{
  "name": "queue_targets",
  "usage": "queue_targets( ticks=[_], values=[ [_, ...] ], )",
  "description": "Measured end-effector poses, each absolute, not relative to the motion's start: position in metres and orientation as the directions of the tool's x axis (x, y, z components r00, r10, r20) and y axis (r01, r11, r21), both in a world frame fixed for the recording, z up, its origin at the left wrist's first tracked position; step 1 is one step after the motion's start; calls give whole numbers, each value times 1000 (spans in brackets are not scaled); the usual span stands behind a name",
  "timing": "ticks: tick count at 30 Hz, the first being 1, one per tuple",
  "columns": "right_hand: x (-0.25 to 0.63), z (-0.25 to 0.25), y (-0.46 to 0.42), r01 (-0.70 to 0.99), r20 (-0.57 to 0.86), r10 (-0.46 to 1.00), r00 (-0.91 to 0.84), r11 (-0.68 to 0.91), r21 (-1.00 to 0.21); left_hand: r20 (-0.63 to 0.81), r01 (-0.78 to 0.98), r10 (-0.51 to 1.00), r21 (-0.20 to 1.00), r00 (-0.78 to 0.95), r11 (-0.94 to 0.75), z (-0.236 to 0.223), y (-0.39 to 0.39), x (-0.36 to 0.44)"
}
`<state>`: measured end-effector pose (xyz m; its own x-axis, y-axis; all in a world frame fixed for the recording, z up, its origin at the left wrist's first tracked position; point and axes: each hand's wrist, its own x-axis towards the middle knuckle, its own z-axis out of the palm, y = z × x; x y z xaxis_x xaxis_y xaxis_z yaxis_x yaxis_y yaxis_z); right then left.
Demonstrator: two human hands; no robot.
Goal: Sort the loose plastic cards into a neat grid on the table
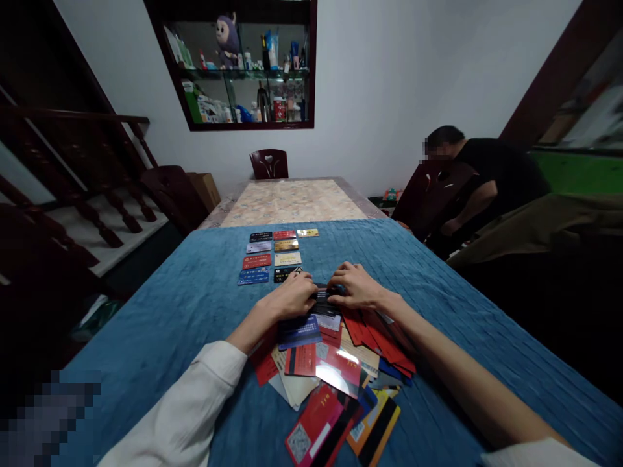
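Note:
A loose heap of plastic cards lies on the blue cloth in front of me, among them a red card (338, 370), a blue card (300, 331) and an orange card with a black stripe (377, 428). At the far edge of the heap my left hand (296, 295) has its fingers curled against the left side of a black card (323, 297). Opposite it, my right hand (357, 287) grips the card's right side with bent fingers. Beyond my left hand, several cards lie in rows, including a blue card (253, 276) and a black VIP card (283, 275) partly covered by that hand.
The blue cloth (165, 311) covers the near part of a long table, with a patterned cover (296, 201) farther back. A person in black (501, 168) bends beside a chair at the right. Another chair (269, 164) stands at the far end, below a wall shelf (248, 74).

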<state>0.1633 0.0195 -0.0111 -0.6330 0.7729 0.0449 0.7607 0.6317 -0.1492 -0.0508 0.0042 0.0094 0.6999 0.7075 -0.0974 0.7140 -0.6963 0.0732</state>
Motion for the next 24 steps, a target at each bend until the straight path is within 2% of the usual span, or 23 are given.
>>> queue_targets(
  ticks=[10,18,24],
  values=[
    [162,-7,16,707,98,723,-684,690,-153,-38,663,663,6,748,-748,20,0,-52],
    [163,-14,21,678,138,706,-695,707,-201,9,689,691,59,723,-722,26,5,-59],
    [164,-15,24,723,131,745,-654,667,-179,74,714,723,118,687,-690,21,11,-63]
  ],
)
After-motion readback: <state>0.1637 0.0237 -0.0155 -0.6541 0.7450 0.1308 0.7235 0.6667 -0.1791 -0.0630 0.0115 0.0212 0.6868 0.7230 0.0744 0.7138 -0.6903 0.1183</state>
